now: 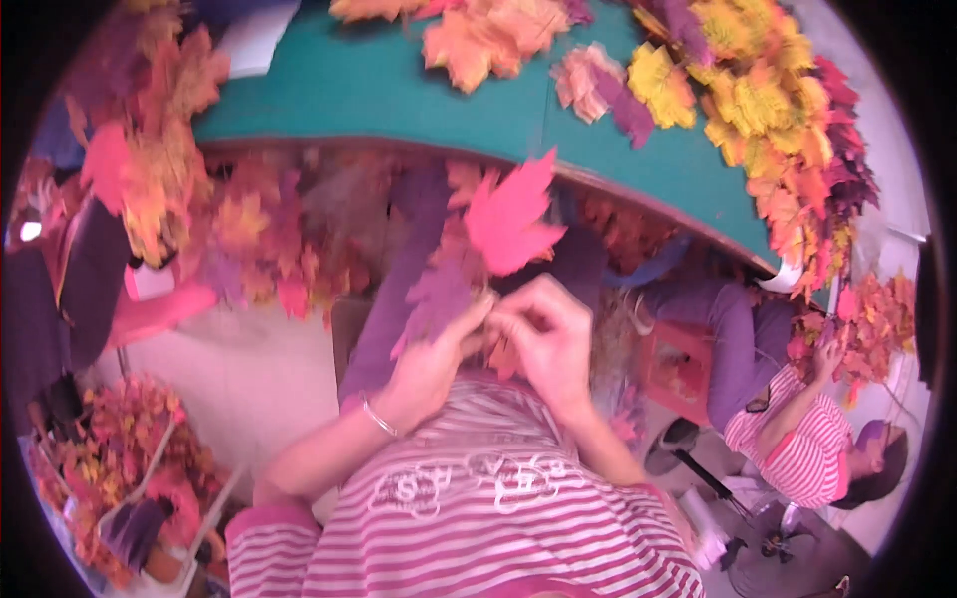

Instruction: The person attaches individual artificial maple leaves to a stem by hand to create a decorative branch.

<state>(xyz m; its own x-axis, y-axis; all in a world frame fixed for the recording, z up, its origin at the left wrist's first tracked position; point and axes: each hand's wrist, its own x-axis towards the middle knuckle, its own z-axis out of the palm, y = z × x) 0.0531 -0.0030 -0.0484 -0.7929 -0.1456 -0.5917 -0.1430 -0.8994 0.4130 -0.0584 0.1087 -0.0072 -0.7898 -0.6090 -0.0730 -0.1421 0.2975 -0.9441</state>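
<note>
Pink fabric leaf (510, 214) pinched between both raised hands, left (431, 361) and right (546, 339).

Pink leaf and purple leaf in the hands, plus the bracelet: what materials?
Pink leaf: looks like fabric or paper, matte, flat, cleanly cut lobes; likely artificial. Purple leaf: same matte, thin look, softer edges, perhaps cloth. Bracelet on the left hand's wrist: thin, pale, shiny band, probably metal. The right hand pinches the stems.
</note>
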